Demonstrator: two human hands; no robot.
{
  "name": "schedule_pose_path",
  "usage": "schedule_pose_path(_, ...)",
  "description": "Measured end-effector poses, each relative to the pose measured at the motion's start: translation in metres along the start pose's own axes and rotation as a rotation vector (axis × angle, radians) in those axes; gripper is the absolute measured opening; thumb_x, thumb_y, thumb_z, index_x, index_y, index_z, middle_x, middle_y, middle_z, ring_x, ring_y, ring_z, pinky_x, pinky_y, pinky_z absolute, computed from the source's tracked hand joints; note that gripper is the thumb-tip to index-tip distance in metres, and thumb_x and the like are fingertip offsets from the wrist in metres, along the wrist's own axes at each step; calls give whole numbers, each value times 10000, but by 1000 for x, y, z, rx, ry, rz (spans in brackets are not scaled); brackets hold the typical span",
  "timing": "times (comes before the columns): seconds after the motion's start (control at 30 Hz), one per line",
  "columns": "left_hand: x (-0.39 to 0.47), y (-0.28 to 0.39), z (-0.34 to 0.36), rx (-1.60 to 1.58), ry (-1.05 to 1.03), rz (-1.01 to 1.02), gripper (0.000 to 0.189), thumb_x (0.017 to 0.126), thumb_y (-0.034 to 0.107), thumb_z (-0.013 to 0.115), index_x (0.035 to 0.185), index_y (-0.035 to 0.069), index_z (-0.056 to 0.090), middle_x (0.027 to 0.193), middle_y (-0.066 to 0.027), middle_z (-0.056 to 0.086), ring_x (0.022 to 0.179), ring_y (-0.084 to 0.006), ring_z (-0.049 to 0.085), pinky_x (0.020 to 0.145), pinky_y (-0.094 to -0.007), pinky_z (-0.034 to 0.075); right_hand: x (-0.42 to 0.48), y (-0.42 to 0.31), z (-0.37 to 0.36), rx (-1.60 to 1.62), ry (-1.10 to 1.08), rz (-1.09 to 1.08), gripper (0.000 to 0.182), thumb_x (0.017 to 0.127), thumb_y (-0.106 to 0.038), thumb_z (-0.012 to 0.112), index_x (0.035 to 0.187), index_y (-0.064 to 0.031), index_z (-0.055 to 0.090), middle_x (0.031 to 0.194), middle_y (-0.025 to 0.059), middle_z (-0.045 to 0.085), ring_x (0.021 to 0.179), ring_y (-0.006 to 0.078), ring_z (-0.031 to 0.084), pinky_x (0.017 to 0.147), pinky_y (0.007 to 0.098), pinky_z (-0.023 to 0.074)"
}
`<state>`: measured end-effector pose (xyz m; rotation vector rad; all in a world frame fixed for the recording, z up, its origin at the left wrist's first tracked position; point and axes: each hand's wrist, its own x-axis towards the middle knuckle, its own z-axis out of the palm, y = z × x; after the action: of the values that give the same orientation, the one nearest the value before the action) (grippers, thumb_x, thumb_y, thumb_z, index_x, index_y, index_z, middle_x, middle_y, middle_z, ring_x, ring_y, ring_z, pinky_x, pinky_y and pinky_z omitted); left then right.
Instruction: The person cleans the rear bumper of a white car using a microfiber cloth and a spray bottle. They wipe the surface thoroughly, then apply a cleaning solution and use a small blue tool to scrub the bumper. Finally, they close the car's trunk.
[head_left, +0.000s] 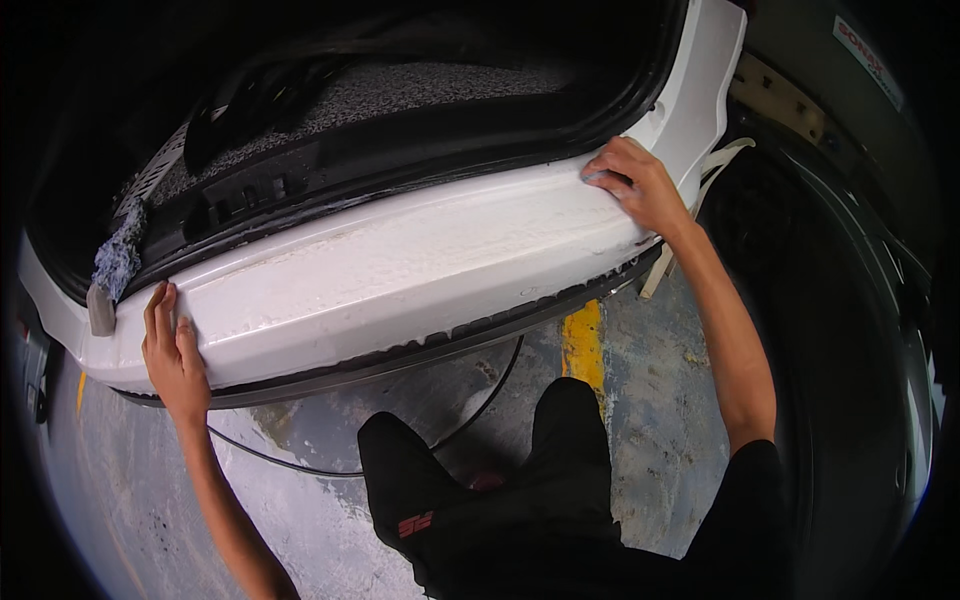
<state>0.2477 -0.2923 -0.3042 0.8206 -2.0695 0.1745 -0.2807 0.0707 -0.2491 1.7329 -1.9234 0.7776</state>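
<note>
Before me is the white rear bumper (420, 262) of a car, wet and streaked with suds below the open boot. My left hand (174, 349) rests on the bumper's left end, fingers spread a little, holding nothing. At the right end, near the boot's corner, my right hand (630, 184) presses a small bluish piece (595, 177) against the white surface; its material cannot be told, as my fingers mostly hide it. A blue-and-white shaggy wash mitt or brush head (120, 255), with a grey end piece (100, 310), lies by the boot's left edge.
The black rubber boot seal (480, 174) runs along the bumper's top. A black hose or cable (300, 470) curves over the worn grey floor (660, 420), which bears a yellow stripe (583, 345). A dark car (847, 322) stands at the right, near a pale strap-like strip (658, 270).
</note>
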Motion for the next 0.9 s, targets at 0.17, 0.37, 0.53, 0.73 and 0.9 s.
schedule_pose_path(0.17, -3, 2, -9, -42, -25, 109, 465, 1115, 260, 422, 1423, 13, 668, 1493, -176, 635, 1394, -376, 578, 1213, -456, 384, 56, -116, 82, 430, -51, -223, 129, 963, -135, 760, 1070, -68, 784, 1068, 78, 645, 1055, 296, 635, 929, 404, 521)
schedule_pose_path(0.37, 3, 167, 13, -52, -241, 436, 506, 1054, 276, 565, 1499, 41, 619, 1541, -179, 611, 1465, -363, 541, 1244, -520, 365, 8, -55, 39, 336, -227, -262, 358, 1080, -77, 533, 1431, -79, 603, 1471, 91, 644, 1336, 329, 616, 1150, 431, 490)
schedule_pose_path(0.53, 25, 279, 68, -234, -309, 659, 656, 1119, 466, 497, 1581, 0, 487, 1622, -185, 527, 1539, -305, 466, 1274, -500, 364, -54, 48, -58, -327, -130, 21, 329, 1022, -53, 588, 1344, -42, 655, 1389, 166, 699, 1378, 347, 613, 1269, 553, 345)
schedule_pose_path(0.73, 45, 399, 150, -477, -513, 752, 715, 1128, 411, 449, 1622, -93, 338, 1697, -295, 352, 1605, -396, 317, 1333, -483, 231, -49, 19, -35, -99, -112, 46, 360, 942, 55, 596, 1289, 6, 676, 1356, 204, 695, 1353, 396, 606, 1218, 507, 422)
schedule_pose_path(0.9, 50, 445, 174, -438, -546, 748, 689, 1123, 358, 469, 1614, -107, 334, 1696, -287, 356, 1604, -398, 307, 1336, -480, 223, -37, 61, -39, -334, -51, -202, 382, 845, 78, 614, 1215, 37, 698, 1297, 218, 717, 1263, 411, 663, 1177, 546, 448)
